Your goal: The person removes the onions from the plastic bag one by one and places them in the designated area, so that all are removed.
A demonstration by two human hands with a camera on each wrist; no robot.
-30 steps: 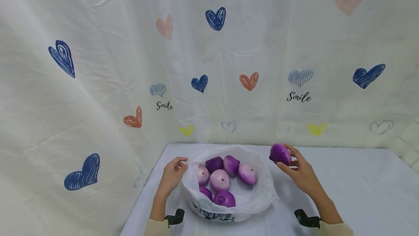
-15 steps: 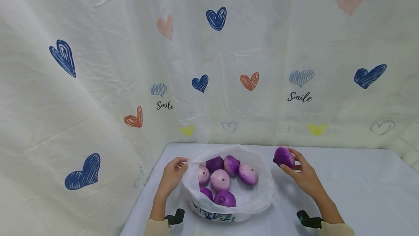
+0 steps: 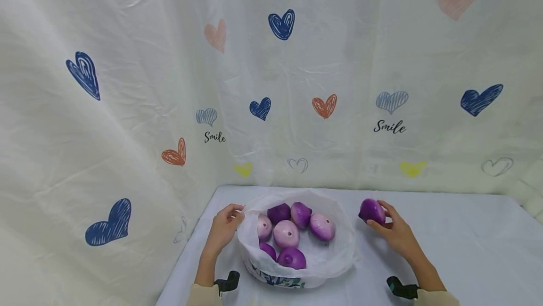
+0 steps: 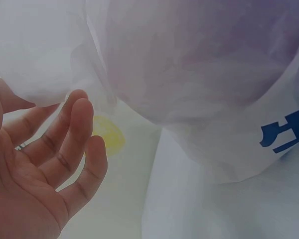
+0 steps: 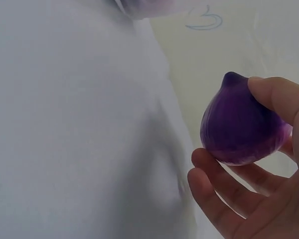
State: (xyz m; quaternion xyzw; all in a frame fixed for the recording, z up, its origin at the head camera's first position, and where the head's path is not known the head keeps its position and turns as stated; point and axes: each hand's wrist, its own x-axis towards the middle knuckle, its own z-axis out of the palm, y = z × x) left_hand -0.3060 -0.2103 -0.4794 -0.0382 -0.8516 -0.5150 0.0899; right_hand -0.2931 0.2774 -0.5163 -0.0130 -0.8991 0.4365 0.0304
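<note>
My right hand (image 3: 399, 235) holds a purple onion (image 3: 372, 211) above the table, right of a white plastic bag (image 3: 339, 268). Up close in the right wrist view, the thumb and fingers grip this onion (image 5: 239, 124), its pointed end free. My left hand (image 3: 223, 227) pinches the bag's left rim between thumb and fingers; in the left wrist view the thin film hangs over the fingertips (image 4: 82, 107). Several more onions lie inside the wide-mouthed bag, among them a pale one (image 3: 286, 234) in the middle and a darker one (image 3: 292, 258) near the front.
A white cloth covers the table (image 3: 466, 240), which extends to the right of the bag. Behind and to the left hangs a pale curtain (image 3: 348, 61) printed with hearts and the word "Smile". A dark wrist mount (image 3: 400, 289) sits on each forearm.
My right hand has moved to the right and lower with the onion, away from the bag. The left hand and the bag's onions have stayed in place.
</note>
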